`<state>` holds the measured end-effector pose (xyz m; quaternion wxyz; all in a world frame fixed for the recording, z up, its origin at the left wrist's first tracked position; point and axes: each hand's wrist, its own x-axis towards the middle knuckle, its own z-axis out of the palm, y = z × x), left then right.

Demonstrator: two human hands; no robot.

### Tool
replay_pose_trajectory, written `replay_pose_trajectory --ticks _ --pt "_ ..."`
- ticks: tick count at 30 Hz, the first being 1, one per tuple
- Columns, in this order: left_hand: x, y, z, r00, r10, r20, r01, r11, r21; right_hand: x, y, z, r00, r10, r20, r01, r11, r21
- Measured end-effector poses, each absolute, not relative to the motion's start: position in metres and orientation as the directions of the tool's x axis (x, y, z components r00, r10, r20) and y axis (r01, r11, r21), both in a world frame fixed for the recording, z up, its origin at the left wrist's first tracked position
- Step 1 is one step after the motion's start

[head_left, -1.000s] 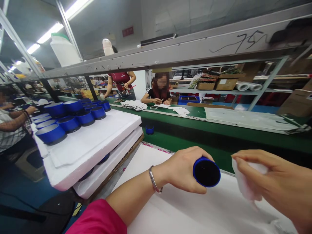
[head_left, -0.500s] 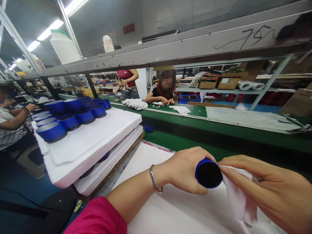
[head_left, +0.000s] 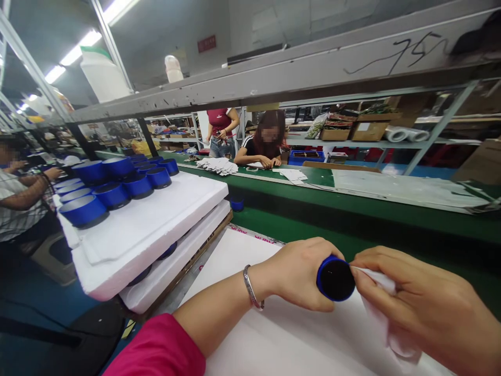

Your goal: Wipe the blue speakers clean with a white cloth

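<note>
My left hand [head_left: 303, 274] is wrapped round a blue cylindrical part [head_left: 335, 278] whose round black face is turned toward me. Close on its right, my right hand [head_left: 415, 297] pinches a white cloth [head_left: 391, 324], and the cloth's tip is at the part's rim. Both hands are above a white sheet [head_left: 250, 334] on the work surface. To the left, several more blue cylinders [head_left: 111, 195] stand in rows on a white foam tray [head_left: 156, 224], some of them stacked.
Beyond the sheet runs a green conveyor [head_left: 282, 222] with one blue cylinder [head_left: 237, 204] on it. A grey shelf beam [head_left: 250, 78] crosses above. Across the line a person [head_left: 268, 141] sits by white pieces [head_left: 217, 166]; other people are behind and at far left.
The fingers of my right hand have closed in more on the cloth beside the part. The blue part is turned slightly. The standing person in the background has shifted right.
</note>
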<state>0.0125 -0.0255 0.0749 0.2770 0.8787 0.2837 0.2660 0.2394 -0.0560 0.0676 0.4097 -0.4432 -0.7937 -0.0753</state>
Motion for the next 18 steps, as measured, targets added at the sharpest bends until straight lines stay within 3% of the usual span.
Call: replay_pose_trajectory --ticks 3,5,8,10,14,18 --pt "0.013 -0.024 0.075 0.684 0.658 0.315 0.350 -0.675 0.650 0.237 -0.048 0.081 -0.261 0.583 0.769 0.726 0.644 -0.241" --pt "0.012 -0.024 0.076 0.687 0.641 0.342 0.303 -0.680 0.667 0.243 -0.045 0.087 -0.184 0.628 0.757 0.757 0.582 -0.298" --pt "0.010 -0.024 0.077 0.686 0.624 0.374 0.251 -0.686 0.683 0.255 -0.049 0.092 -0.069 0.836 0.544 0.767 0.393 -0.507" --pt "0.009 -0.024 0.078 0.683 0.621 0.385 0.244 -0.691 0.680 0.258 -0.055 0.095 -0.092 0.910 0.404 0.726 0.339 -0.598" --pt "0.008 -0.026 0.078 0.683 0.620 0.386 0.247 -0.693 0.677 0.252 -0.060 0.100 -0.288 0.869 0.402 0.660 0.485 -0.574" --pt "0.008 -0.027 0.079 0.688 0.622 0.375 0.255 -0.691 0.677 0.250 -0.057 0.099 -0.309 0.858 0.409 0.653 0.505 -0.565"
